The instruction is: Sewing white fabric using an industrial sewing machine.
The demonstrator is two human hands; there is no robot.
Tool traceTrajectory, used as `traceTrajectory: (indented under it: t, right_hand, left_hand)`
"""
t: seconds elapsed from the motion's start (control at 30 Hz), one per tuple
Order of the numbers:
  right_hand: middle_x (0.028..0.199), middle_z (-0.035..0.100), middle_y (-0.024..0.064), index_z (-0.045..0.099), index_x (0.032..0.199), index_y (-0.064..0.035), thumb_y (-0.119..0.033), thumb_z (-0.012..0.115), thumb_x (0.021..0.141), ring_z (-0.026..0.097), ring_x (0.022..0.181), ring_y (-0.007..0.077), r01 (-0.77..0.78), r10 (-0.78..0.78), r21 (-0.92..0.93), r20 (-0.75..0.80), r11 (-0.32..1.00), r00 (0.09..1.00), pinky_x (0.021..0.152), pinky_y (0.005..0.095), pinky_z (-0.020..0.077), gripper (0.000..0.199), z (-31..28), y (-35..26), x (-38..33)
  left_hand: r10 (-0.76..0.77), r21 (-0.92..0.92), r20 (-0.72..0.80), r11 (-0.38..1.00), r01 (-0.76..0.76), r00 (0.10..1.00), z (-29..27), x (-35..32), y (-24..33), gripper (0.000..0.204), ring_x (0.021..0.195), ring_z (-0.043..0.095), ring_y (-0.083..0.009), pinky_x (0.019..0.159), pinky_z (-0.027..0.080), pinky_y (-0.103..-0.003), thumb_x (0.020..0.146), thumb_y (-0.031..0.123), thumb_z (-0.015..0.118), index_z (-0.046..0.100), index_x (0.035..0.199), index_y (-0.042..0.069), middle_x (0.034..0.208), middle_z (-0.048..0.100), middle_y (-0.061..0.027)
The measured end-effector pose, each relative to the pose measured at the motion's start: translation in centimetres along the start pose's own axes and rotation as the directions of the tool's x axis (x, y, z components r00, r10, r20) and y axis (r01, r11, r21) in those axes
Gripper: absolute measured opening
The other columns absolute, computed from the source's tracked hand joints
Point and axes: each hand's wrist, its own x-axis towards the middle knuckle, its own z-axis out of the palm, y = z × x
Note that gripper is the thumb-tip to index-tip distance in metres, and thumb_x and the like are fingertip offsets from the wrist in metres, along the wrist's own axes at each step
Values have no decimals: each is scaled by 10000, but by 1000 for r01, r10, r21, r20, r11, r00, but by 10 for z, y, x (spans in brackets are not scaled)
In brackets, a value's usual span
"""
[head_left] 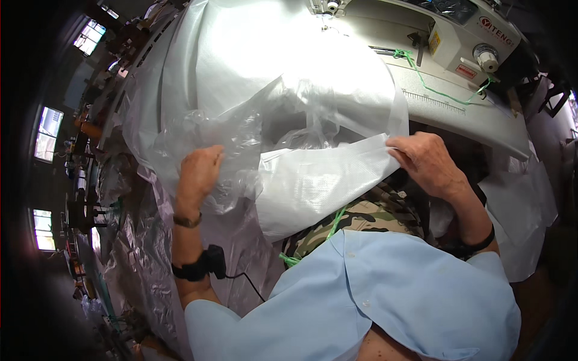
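Sewing machine: a cream-coloured machine is seen at the top of the view, on a pale table; green thread is trailed across its bed. Nothing is held under the needle.

Woven sack: a large white sack is spread from the machine down to the lap. Its open edge is folded toward the body and is held up between the two hands.

Clear liner: a thin, crumpled plastic bag is seen at the mouth of the sack, apparently lying inside it. No other contents can be made out.

Step in hand: the liner appears to be being arranged and the sack mouth straightened, ahead of any stitching.

Next move, as judged: the sack edge and the liner would need to be brought level and flat, and a firm hold kept at both ends.

Left hand: curled shut on a gathered bunch of the clear liner, just beside the sack edge.

Right hand: the corner of the sack edge is pinched between thumb and fingers.

Wrist device: a black strapped unit with a cable is worn on the left forearm.
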Motion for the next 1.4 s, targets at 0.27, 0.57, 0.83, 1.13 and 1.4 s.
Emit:
traceTrajectory:
  t: [0.27,0.57,0.83,1.13,1.4]
  right_hand:
    - [751,625,122,648,875,-23,-432,655,874,624,786,299,103,-37,-119,465,987,885,744,413,471,409,64,-36,84]
    - [949,632,144,661,914,4,-454,714,812,595,963,336,48,-42,-82,77,996,996,871,402,413,472,95,-27,78]
    - [893,668,129,700,905,-64,-246,665,875,630,1003,327,173,-173,257,-21,951,985,839,470,489,188,101,-17,56]
    - [938,690,153,699,830,-36,-328,643,866,641,903,330,7,13,-36,518,999,855,803,476,424,299,111,-13,45]
    - [800,580,22,566,854,-86,-105,608,789,614,806,190,597,-602,-86,-185,798,777,829,354,498,80,42,-56,2]
  left_hand:
    - [146,70,-222,989,-133,964,-32,-38,103,164,742,664,-336,632,508,-375,907,113,622,680,1028,18,885,672,-187]
    - [311,-365,-320,831,-419,895,3,-22,124,184,758,669,-334,663,515,-366,899,22,611,654,1072,-23,931,686,-194]
    - [266,-450,-305,806,-384,915,27,2,119,149,763,658,-343,668,505,-370,921,70,613,670,1041,3,932,685,-178]
    - [218,-446,-348,817,-366,912,33,-10,111,183,777,675,-297,684,507,-361,945,102,597,675,1072,-5,929,692,-188]
    - [276,-620,-339,653,-434,899,14,-14,134,341,985,663,-210,861,501,-303,1015,254,525,655,1156,-29,1085,701,-156]
